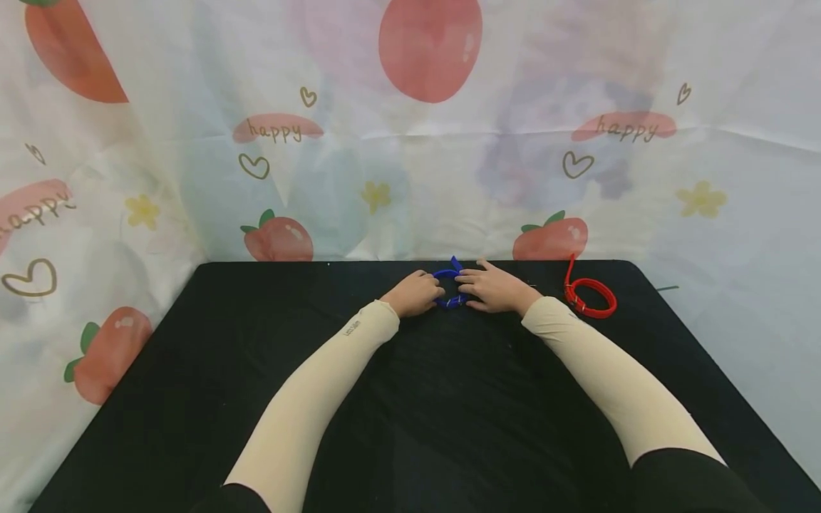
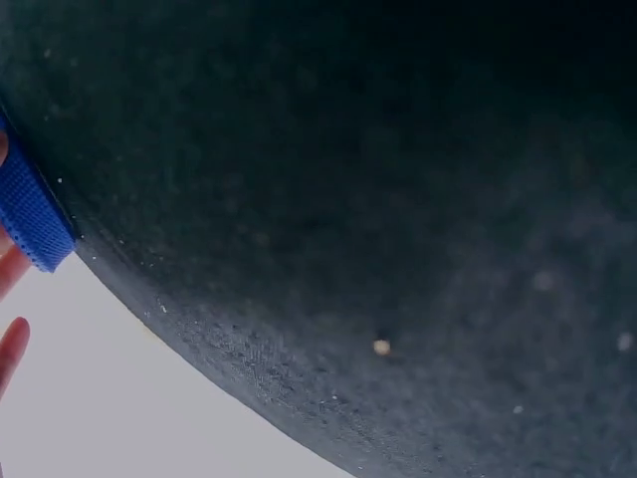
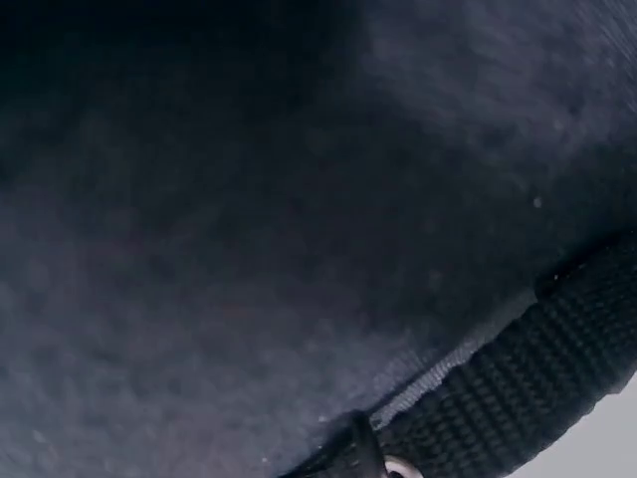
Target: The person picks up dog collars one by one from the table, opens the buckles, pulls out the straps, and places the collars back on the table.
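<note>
Near the far edge of the table lies a blue woven strap (image 1: 454,302) with a buckle, bent into a loop like a pet collar. Its loose end sticks up at the back. My left hand (image 1: 413,293) holds the loop's left side with curled fingers. On the right side my right hand (image 1: 499,288) grips it, its fingers spread across the strap. Part of the loop is hidden behind both hands. In the left wrist view the blue strap (image 2: 33,207) shows at the left, with fingertips (image 2: 12,344) beside it.
A coiled red strap (image 1: 591,312), also collar-like, lies right of my right hand, its end pointing up. The right wrist view shows a black woven strap (image 3: 508,373) with a metal ring. A printed cloth (image 1: 410,192) hangs behind the black table (image 1: 436,427).
</note>
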Action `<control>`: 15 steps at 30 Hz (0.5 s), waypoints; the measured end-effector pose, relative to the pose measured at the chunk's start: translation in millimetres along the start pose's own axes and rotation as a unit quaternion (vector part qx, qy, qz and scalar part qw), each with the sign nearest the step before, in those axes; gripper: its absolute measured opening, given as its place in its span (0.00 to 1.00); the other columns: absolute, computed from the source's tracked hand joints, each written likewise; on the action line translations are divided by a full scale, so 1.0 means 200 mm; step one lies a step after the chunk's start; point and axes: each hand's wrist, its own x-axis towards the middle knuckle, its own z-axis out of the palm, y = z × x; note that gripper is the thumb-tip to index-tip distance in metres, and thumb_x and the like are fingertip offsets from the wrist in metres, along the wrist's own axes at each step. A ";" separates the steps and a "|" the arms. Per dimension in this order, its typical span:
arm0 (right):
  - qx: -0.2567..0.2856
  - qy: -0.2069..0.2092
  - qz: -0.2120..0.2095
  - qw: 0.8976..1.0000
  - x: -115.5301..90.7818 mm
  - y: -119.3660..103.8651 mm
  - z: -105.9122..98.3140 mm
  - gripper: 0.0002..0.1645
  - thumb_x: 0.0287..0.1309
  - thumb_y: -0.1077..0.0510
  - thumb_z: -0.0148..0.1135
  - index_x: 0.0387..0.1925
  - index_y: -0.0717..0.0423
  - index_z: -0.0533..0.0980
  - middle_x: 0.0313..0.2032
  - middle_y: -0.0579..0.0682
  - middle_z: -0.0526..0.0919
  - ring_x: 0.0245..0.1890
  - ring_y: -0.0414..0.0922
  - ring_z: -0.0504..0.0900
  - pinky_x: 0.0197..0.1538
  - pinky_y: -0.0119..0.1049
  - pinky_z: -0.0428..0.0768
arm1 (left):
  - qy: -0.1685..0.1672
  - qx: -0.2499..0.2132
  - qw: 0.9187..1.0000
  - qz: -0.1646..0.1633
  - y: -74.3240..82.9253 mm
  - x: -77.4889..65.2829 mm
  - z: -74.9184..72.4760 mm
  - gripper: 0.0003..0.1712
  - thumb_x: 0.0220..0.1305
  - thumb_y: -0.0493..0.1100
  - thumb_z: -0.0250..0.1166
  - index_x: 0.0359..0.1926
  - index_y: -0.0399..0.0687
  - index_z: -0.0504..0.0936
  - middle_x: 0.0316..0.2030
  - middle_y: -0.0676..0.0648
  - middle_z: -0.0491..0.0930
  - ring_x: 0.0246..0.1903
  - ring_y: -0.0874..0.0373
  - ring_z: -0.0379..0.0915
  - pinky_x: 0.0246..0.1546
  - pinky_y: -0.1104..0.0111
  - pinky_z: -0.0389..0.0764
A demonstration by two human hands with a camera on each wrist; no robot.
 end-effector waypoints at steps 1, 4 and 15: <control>-0.001 0.007 -0.005 1.000 0.00 0.00 0.00 0.22 0.61 0.46 0.58 0.52 0.52 0.77 0.58 0.54 0.77 0.62 0.52 0.72 0.62 0.59 0.66 | 0.006 0.000 1.000 0.002 0.00 -0.01 0.00 0.14 0.67 0.49 0.57 0.51 0.55 0.80 0.48 0.53 0.82 0.52 0.58 0.76 0.61 0.62 0.69; -0.011 0.029 -0.020 0.999 -0.01 0.00 0.00 0.21 0.60 0.46 0.58 0.50 0.53 0.78 0.55 0.54 0.79 0.60 0.52 0.74 0.60 0.55 0.69 | 0.027 0.000 1.000 0.010 -0.01 -0.03 -0.01 0.13 0.67 0.48 0.57 0.49 0.56 0.81 0.47 0.53 0.82 0.51 0.59 0.76 0.61 0.63 0.69; -0.024 0.138 -0.046 0.989 -0.08 -0.07 -0.17 0.21 0.53 0.50 0.66 0.47 0.56 0.79 0.51 0.54 0.82 0.56 0.53 0.77 0.58 0.53 0.72 | 0.137 -0.014 0.989 0.046 -0.05 -0.20 -0.11 0.09 0.65 0.43 0.60 0.45 0.52 0.81 0.46 0.52 0.82 0.51 0.59 0.76 0.60 0.65 0.70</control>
